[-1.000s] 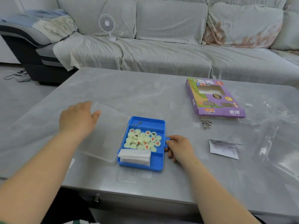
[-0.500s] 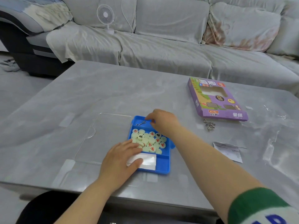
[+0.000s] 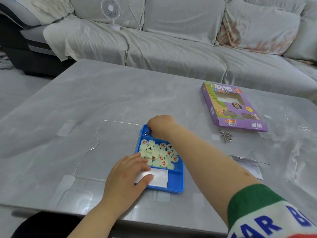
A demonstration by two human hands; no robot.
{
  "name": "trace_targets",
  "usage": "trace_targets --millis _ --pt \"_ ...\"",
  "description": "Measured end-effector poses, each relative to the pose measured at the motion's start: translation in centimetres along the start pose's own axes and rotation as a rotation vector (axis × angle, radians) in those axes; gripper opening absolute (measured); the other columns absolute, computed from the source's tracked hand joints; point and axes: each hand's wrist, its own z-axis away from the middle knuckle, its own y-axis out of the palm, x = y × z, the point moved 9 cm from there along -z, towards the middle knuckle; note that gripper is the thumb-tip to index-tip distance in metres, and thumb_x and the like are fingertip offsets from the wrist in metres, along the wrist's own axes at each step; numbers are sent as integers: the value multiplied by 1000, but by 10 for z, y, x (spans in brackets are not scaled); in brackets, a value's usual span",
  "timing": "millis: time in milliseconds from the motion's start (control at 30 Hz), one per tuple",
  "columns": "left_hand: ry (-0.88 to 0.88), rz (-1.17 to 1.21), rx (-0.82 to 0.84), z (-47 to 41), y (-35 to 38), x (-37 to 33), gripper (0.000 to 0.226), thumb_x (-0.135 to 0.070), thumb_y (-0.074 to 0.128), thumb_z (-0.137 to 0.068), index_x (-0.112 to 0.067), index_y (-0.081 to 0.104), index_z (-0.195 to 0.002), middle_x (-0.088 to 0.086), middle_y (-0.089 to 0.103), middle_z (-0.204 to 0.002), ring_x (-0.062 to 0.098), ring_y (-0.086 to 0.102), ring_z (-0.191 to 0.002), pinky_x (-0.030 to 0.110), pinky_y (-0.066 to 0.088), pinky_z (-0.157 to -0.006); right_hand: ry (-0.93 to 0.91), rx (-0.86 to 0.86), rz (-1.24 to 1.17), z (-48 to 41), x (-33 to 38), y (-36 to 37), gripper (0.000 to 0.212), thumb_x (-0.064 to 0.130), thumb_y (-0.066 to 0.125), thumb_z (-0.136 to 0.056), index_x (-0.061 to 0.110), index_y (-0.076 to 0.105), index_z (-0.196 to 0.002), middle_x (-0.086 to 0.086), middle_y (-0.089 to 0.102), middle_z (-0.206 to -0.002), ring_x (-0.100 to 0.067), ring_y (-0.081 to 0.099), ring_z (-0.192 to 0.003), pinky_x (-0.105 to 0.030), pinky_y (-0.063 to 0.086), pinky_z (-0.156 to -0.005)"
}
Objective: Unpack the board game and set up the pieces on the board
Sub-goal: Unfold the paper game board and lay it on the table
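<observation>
My right hand (image 3: 161, 126) reaches into the far compartment of the blue tray (image 3: 173, 188), knuckles up and fingers curled down. The fingertips are hidden under the hand, so I cannot tell whether they are pinching the small metal ring (image 3: 147, 133) that shows just beside them or only touching it. My right forearm crosses the tray's right side and hides part of the pieces. My sleeve is cut off at the bottom edge, its lettering unreadable.

My left hand (image 3: 125, 179) lies flat, fingers straight and not clamped on anything. The thumb presses on the folded white sheet (image 3: 159, 177) and the fingers reach over the tray's left rim to the nearest pieces.

One tray, near the front middle of the grey table (image 3: 103, 100), with three compartments: ring at the far end, pieces in the middle, sheet nearest me. The round pieces (image 3: 159, 154) are heaped, well over a dozen (an exact count is beyond me, since they overlap). They are pale cream discs; several carry red characters, at least two black, and others lie blank side up.

One clear lid (image 3: 109, 148) lies flat, touching the tray's left side. One purple box (image 3: 233, 107) sits well apart to the right, with one tangle of metal rings (image 3: 226, 136) just in front of it and one paper slip (image 3: 248, 164) nearer me.
</observation>
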Motion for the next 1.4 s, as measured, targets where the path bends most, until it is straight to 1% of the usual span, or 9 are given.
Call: trace_targets --millis 233,467,600,700,800,967,1067,1233,1400 --pt "26 -117 43 3 5 -3 67 -78 17 -77 -32 65 -85 -13 68 -97 10 43 -108 26 43 -75 144 -97 -242 31 -45 -16 25 13 45 -88 9 61 -106 -7 63 -108 -26 59 -99 -27 39 -66" --pt "41 -76 2 5 -1 -9 63 -77 35 -67 -29 64 -96 -8 66 -103 8 44 -103 30 46 -73 608 -163 -328 125 -155 10 22 15 44 -88 13 61 -102 -9 62 -110 -30 56 -101 -27 38 -73" --pt "-49 78 -9 8 -10 -8 57 -79 43 -63 -41 61 -102 -42 50 -103 -6 41 -104 20 39 -82 724 -10 -290 155 -178 44 17 14 44 -89 12 57 -99 -10 61 -112 -27 52 -91 -27 38 -73" --pt "-179 298 -33 10 -15 -4 55 -32 74 -69 -74 45 -91 -57 38 -101 -26 39 -99 3 39 -67 707 93 -241 157 -175 61 26 14 45 -89 11 55 -113 -7 57 -119 -26 54 -109 -27 42 -84" --pt "-279 357 -85 14 -17 8 59 -6 66 -77 -63 58 -73 -39 58 -85 -22 46 -92 3 41 -74 703 89 -204 156 -176 58 26 17 47 -90 11 55 -114 -7 58 -119 -26 54 -111 -27 42 -85" --pt "-347 356 -211 8 -32 11 16 -5 58 -85 -20 65 -84 -24 52 -83 6 52 -83 1 35 -67 649 -162 -438 159 -163 22 27 25 49 -90 14 54 -114 -4 60 -103 -24 55 -102 -26 40 -81" --pt "-419 470 -294 2 -44 5 21 -7 57 -85 -22 61 -71 -19 57 -66 3 53 -66 1 37 -57 456 -373 -867 159 -118 -3 24 24 58 -87 11 59 -107 3 55 -88 -13 50 -79 -16 37 -66" --pt "-519 768 -318 -2 -38 -8 25 -6 61 -83 -17 59 -61 -11 62 -47 8 61 -50 8 41 -45 135 -163 -1354 158 -25 1 28 22 61 -85 22 55 -113 7 60 -105 -4 55 -90 -15 43 -81" --pt "-443 892 -287 3 -31 -25 9 -31 60 -83 -24 61 -77 -14 68 -65 2 64 -67 6 45 -57 270 -239 -1428 166 -27 18 9 12 56 -88 19 61 -89 7 58 -77 -4 49 -68 -8 37 -57"
